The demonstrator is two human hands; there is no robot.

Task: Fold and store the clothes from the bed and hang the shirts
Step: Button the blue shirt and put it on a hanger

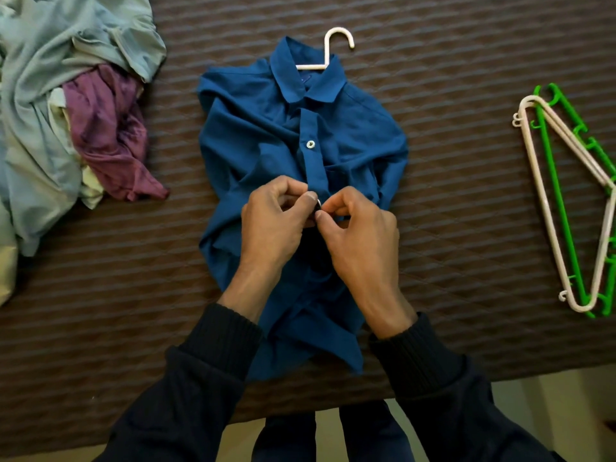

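— Hands first: left hand [278, 216] and right hand [358, 228] close together, fingertips nearly touching, both pinching the placket of the blue shirt [266, 135] around a white button [318, 204].

— And the shirt's lie?

— Flat on the brown bedspread [466, 195], long axis running straight away, collar far, hem near. Both hands equally close.

— Next, probably?

— Button through its hole. Higher up, upper button [310, 144] already fastened, white hanger [336, 48] inside the collar.

— Elsewhere?

— Spare hangers [566, 208] right, unfolded clothes pile [66, 111] far left. No containers visible.
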